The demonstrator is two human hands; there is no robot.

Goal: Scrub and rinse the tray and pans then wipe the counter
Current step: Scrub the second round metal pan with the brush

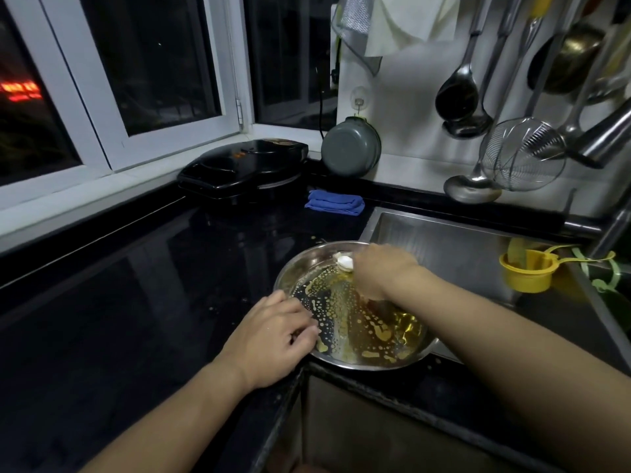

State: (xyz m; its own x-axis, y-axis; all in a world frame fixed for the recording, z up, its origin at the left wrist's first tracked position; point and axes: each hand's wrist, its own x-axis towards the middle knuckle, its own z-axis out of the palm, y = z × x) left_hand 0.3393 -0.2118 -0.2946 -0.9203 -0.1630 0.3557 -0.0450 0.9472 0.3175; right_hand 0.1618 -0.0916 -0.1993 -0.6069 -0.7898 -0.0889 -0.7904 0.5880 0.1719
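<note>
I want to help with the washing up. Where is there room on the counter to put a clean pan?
The widest bare patch is the black counter left of the oily tray, in front of the black griddle. A smaller gap lies between the blue cloth and the tray. The sink corner by the yellow cup is crowded.

At lower centre of the frame the left hand [273, 336] lies knuckles up, fingers loosely bent; right of centre the right hand [379, 271] curls downward.
</note>
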